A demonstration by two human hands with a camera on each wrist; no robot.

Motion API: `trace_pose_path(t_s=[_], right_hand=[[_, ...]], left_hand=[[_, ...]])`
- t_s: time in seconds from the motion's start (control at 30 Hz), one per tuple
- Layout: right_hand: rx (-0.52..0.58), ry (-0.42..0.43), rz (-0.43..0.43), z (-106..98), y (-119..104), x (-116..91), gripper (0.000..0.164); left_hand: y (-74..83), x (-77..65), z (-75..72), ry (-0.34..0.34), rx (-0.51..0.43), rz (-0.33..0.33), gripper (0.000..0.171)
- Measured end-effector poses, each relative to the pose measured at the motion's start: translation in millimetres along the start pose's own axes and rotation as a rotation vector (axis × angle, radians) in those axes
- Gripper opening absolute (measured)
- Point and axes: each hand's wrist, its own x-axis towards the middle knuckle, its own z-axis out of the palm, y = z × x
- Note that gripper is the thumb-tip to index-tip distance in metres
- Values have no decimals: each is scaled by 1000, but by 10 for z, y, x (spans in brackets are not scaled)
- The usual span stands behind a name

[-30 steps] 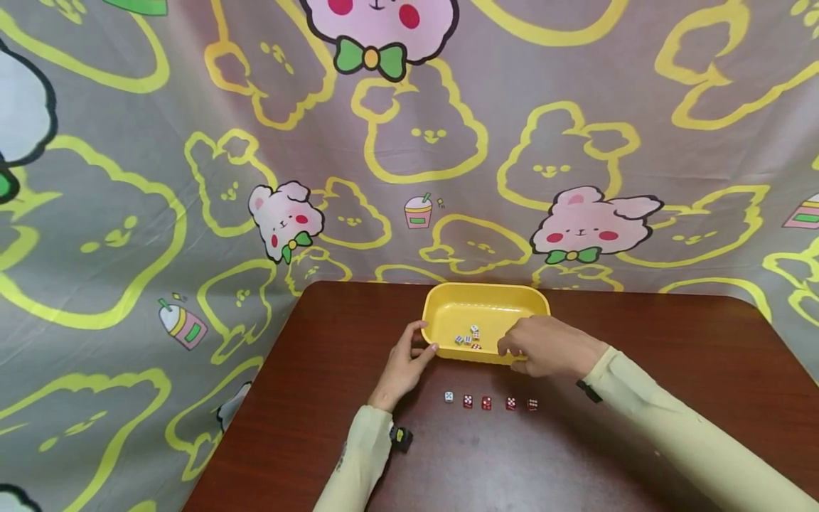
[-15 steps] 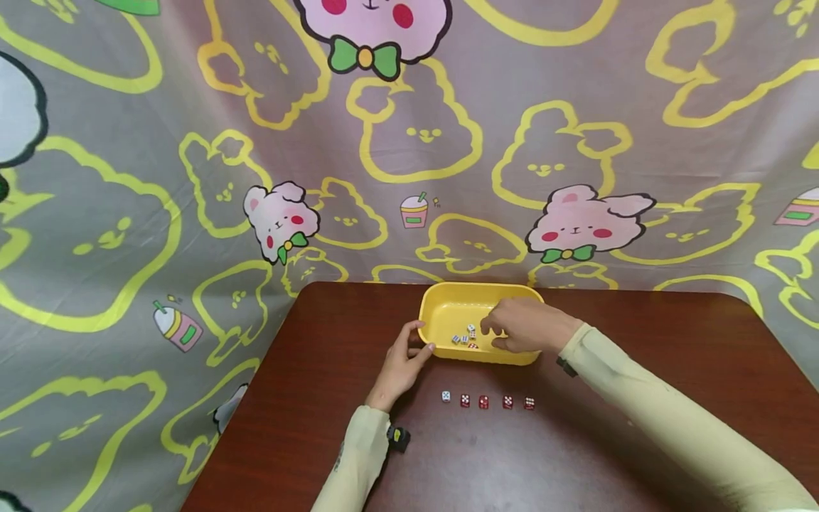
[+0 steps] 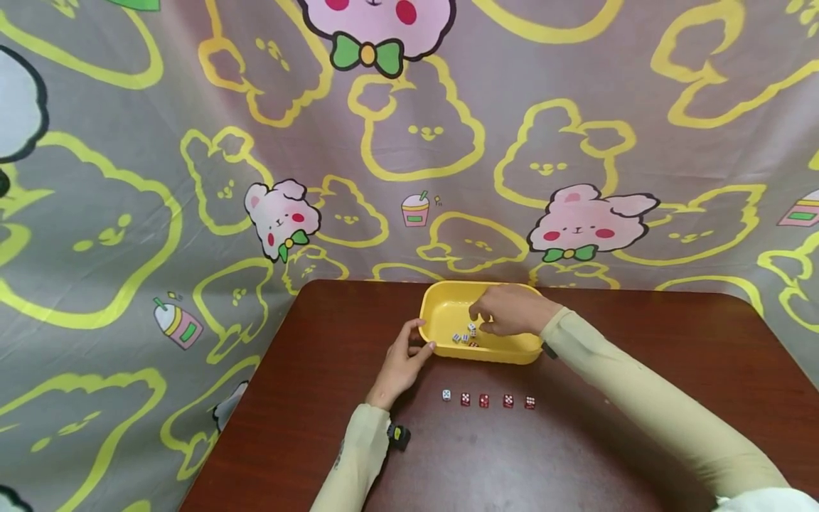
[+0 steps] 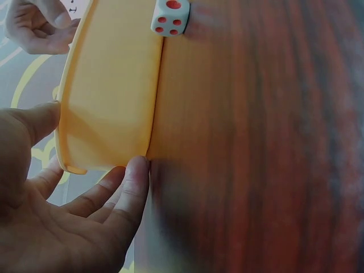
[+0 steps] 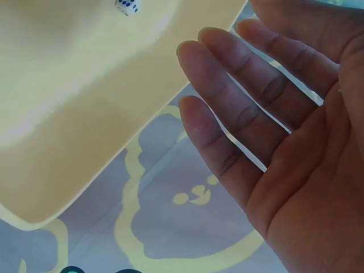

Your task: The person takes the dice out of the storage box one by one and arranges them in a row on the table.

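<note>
My left hand (image 3: 398, 366) grips the left end of a yellow plastic tray (image 3: 486, 353), its thumb at the rim and its fingers against the end wall in the left wrist view. Over the inside of the tray hangs my right hand (image 3: 515, 309), close to the dice there. In the right wrist view its fingers are loosely spread, with nothing seen between them. Several small dice lie grouped on the tray floor, among them a white die (image 3: 456, 338) with blue pips and a red die (image 3: 473, 345) half hidden by the front wall.
A row of dice lies on the brown table (image 3: 333, 370) before the tray: a white die (image 3: 446, 395) at the left, then several red ones such as this red die (image 3: 484, 400). Behind the table hangs a grey cartoon-print cloth (image 3: 435, 156).
My right hand has moved from the tray's front rim inward and back over its inside, its fingers loosening. My left hand stays at the left end, and the row of dice is unchanged.
</note>
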Motion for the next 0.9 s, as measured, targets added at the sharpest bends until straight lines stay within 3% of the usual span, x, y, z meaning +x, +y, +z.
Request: trace_pose_path(t_s=[0.9], right_hand=[[10,-41,33,49,115,295,20]], left_hand=[[1,-34,-3,-9,0,14,50]])
